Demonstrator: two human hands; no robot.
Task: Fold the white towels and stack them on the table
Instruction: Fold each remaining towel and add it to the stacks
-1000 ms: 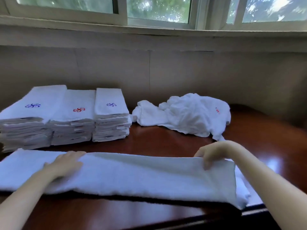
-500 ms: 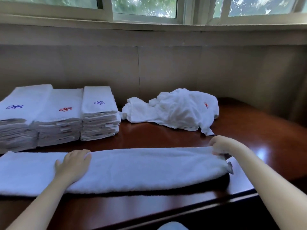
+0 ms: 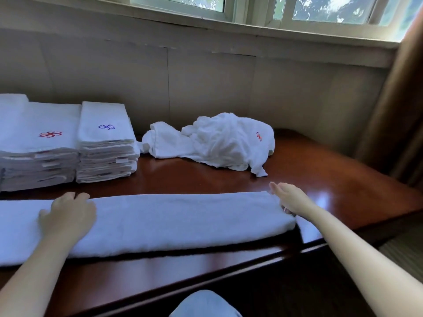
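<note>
Table [image 3: 320,179], dark wood, carries one long folded towel [image 3: 183,220] lying lengthwise along its near edge, stacks of folded towels [image 3: 105,143] at far left, and a crumpled towel pile [image 3: 224,140] behind centre, just beside the stacks. Left hand [image 3: 68,216] rests flat, fingers relaxed, on the long towel's left part. Right hand [image 3: 291,199] touches its right end; whether it grips cannot be told.

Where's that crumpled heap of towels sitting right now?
In the head view, the crumpled heap lies on the far side of the table, just right of the blue-logo stack.
</note>
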